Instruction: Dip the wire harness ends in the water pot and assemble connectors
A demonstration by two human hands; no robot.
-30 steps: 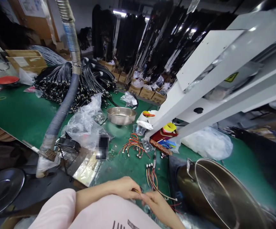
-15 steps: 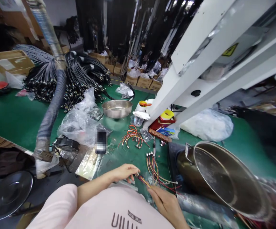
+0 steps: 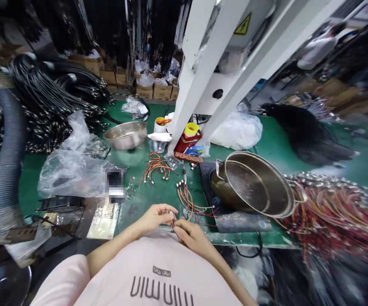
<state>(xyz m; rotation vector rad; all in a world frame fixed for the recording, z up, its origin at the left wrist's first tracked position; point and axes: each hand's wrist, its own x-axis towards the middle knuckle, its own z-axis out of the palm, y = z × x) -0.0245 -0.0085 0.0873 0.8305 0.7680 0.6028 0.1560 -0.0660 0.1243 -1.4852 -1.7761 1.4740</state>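
At the near edge of the green tabletop (image 3: 163, 193), the left hand (image 3: 154, 216) and right hand (image 3: 192, 236) meet. Each grip is clamped on the coloured wire harness (image 3: 186, 199). A steel pot (image 3: 250, 187) sits at two o'clock.

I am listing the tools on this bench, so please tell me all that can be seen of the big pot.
The pot is large, round, of shiny steel, brownish outside, with loop handles at both sides. It stands open, without lid, apparently empty, on a dark mat on the green table. Red wires lie close by its right handle.
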